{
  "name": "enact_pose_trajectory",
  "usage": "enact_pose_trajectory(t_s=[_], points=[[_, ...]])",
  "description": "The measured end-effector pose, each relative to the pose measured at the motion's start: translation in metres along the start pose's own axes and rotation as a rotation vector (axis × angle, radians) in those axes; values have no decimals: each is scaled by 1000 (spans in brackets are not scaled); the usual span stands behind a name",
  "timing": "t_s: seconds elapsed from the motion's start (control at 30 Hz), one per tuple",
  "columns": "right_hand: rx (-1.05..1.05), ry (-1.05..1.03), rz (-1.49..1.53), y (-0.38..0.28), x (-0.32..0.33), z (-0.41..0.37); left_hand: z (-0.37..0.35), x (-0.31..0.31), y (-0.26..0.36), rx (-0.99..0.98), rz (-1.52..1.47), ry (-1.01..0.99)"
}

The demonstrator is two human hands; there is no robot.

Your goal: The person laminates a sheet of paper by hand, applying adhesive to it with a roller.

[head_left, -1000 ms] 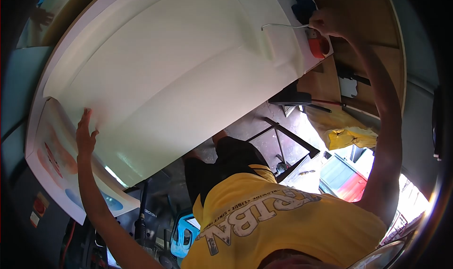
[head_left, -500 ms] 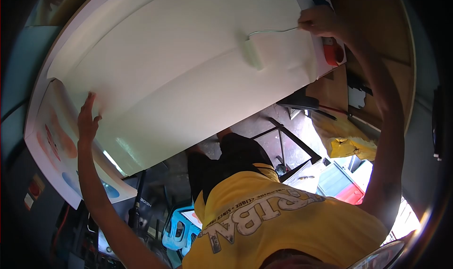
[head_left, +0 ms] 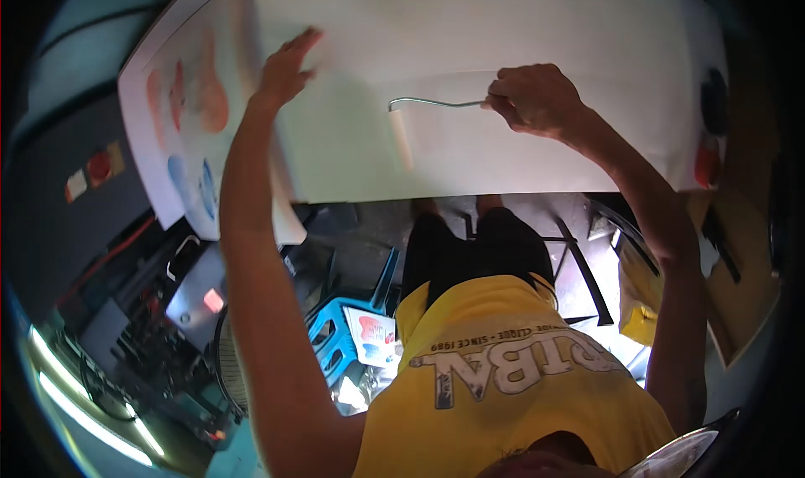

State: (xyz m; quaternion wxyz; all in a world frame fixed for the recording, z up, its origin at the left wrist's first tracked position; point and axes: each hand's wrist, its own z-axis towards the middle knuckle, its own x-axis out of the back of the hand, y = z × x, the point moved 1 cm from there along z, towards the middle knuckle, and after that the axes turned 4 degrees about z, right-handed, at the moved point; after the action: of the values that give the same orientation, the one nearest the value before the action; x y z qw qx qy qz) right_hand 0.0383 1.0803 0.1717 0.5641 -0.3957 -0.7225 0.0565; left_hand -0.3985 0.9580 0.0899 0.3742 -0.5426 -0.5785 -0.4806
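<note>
My right hand [head_left: 538, 101] is closed around the handle end of a small paint roller [head_left: 401, 138]. Its bent wire frame reaches left, and the pale roller sleeve lies against a broad white sheet [head_left: 335, 155] on the table. At the sheet's left side, my left hand [head_left: 288, 69] has its fingers stretched out over the surface, with nothing held. Beside that hand, the left end of the sheet curls over, next to a printed part [head_left: 189, 117] with red and blue shapes.
A red tape roll [head_left: 707, 161] and a dark blue round item [head_left: 714, 101] sit at the table's right end. Below the table edge are a blue plastic stool [head_left: 335, 331] with a printed piece on it and a black metal frame [head_left: 584, 268]. A fan [head_left: 228, 365] stands lower left.
The view has turned. My right hand has brought the roller leftward along the sheet, closer to my left hand. My left hand remains stretched out near the curled end.
</note>
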Motion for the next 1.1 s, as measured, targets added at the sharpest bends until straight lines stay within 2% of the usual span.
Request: enact_pose_trajectory(t_s=[0.13,0.23,0.37,0.47,0.53,0.63,0.8,1.1], points=[[31,76,73,-44,-30,27,-3,2,5,35,24,-18],[-14,27,55,-67,-33,53,-1,-6,-5,-8,44,11],[-71,-41,19,-84,-32,76,-2,-14,-10,-8,63,28],[-42,32,-47,-85,-45,80,0,-20,-10,-9,58,51],[-84,-17,-65,-83,-43,74,-1,-19,-11,-1,53,41],[-89,17,-97,-54,-41,45,-1,-19,-11,7,3,44],[-152,5,-247,42,3,-66,-2,-20,-16,-77,-32,98],[-447,-9,-236,192,72,-254,-1,-3,-5,-45,-133,6]])
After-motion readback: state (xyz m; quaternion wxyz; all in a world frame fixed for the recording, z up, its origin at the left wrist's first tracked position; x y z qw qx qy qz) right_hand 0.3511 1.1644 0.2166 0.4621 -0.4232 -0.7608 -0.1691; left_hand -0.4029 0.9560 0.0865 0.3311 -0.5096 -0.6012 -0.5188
